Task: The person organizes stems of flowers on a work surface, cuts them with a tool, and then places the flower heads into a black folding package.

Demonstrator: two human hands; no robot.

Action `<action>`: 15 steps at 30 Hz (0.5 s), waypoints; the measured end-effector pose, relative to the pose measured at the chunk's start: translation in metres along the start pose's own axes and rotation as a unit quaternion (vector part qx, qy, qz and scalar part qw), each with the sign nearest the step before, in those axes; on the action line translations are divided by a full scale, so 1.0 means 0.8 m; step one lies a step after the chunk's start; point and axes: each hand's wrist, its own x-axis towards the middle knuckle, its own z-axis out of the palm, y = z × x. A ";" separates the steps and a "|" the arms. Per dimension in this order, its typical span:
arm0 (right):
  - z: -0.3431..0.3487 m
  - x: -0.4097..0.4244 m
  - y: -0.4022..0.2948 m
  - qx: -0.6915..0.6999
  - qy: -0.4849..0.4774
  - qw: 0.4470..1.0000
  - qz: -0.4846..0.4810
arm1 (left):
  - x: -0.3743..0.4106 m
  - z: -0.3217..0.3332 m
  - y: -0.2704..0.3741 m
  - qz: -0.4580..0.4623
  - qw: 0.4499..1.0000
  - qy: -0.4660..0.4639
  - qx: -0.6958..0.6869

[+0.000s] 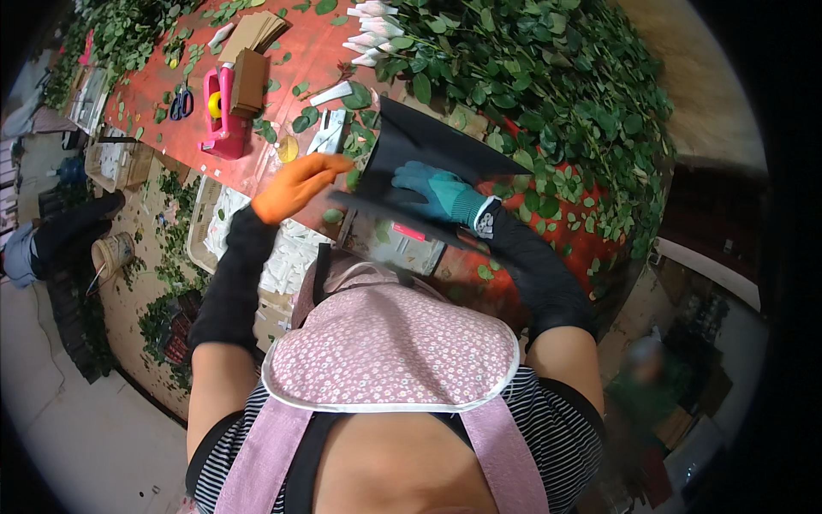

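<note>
My left hand (303, 186), in an orange glove, is above the red table's front edge, just left of a black folded sheet or open box (443, 135); it seems to hold nothing, its fingers close together. My right hand (431, 187), in a teal glove, lies inside the black piece with its fingers spread. Its fingertips are in shadow, and a grip cannot be made out. Under the black piece's front flap is a grey tray (392, 247) with a pink label. A metal stapler (329, 132) lies behind my left hand.
A pink tape dispenser (221, 115), blue-handled scissors (182, 105) and brown cardboard pieces (249, 80) sit at the back left. Leafy stems with wrapped flower heads (379, 32) pile up behind and right. A crate (204, 238) of white pieces stands at the table's front. People are at both sides.
</note>
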 end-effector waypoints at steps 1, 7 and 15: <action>-0.002 -0.002 -0.010 -0.023 0.005 0.999 0.047 | 0.030 0.006 -0.007 0.016 0.995 -0.050 -0.083; -0.013 0.005 -0.009 0.024 0.120 0.992 0.006 | 0.092 0.061 -0.125 0.011 0.966 -0.257 -0.030; 0.012 0.010 -0.025 -0.111 0.044 0.984 0.132 | 0.073 -0.001 -0.085 -0.006 0.947 0.127 0.296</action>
